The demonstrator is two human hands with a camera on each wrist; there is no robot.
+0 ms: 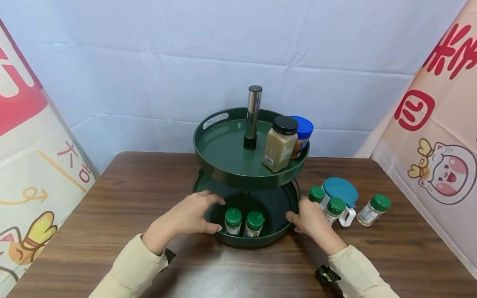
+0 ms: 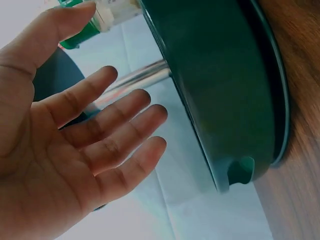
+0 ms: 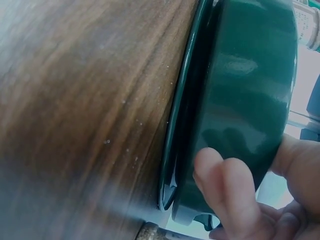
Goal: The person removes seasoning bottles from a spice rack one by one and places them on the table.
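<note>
A dark green two-tier rotating tray stands on the table, with its upper tier (image 1: 227, 145) above its lower tier (image 1: 273, 236). My right hand (image 1: 309, 217) grips the lower tier's right rim; in the right wrist view its fingers (image 3: 235, 190) lie against the outer wall, the thumb reaching over the edge. To the left, my left hand (image 1: 186, 217) is spread beside the rim, palm toward the tray wall (image 2: 215, 85) and holding nothing. Two green-capped spice jars, one (image 1: 233, 221) left of the other (image 1: 254, 224), stand at the front inside the lower tier.
Up on the upper tier are a black-lidded jar (image 1: 279, 145) and a blue-lidded jar (image 1: 302, 136), near the metal post (image 1: 253, 116). Right of the tray, several green-capped jars, including one farther right (image 1: 372, 210), surround a blue-lidded white-handled container (image 1: 340, 192) on the table (image 1: 149, 178).
</note>
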